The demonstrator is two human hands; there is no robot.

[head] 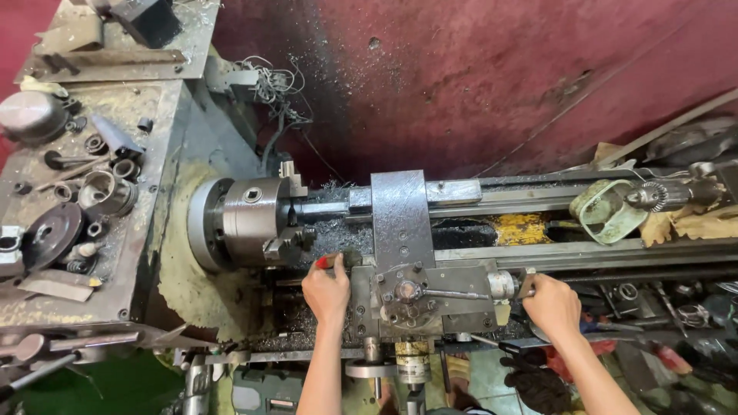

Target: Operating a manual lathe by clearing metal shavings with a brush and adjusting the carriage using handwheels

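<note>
I look down on a metal lathe. Its steel three-jaw chuck grips a dark round bar that runs right toward the grey carriage block. My left hand is closed around a small red-handled tool just left of the tool post, below the chuck jaws. My right hand grips a crank handle at the right end of the compound slide. Metal chips lie on the bed under the bar.
The headstock top at left carries gears, rings and loose parts. A drill chuck and a pale green holder lie on the bed ways at right, beside rags. A red wall stands behind. A handwheel sits below the carriage.
</note>
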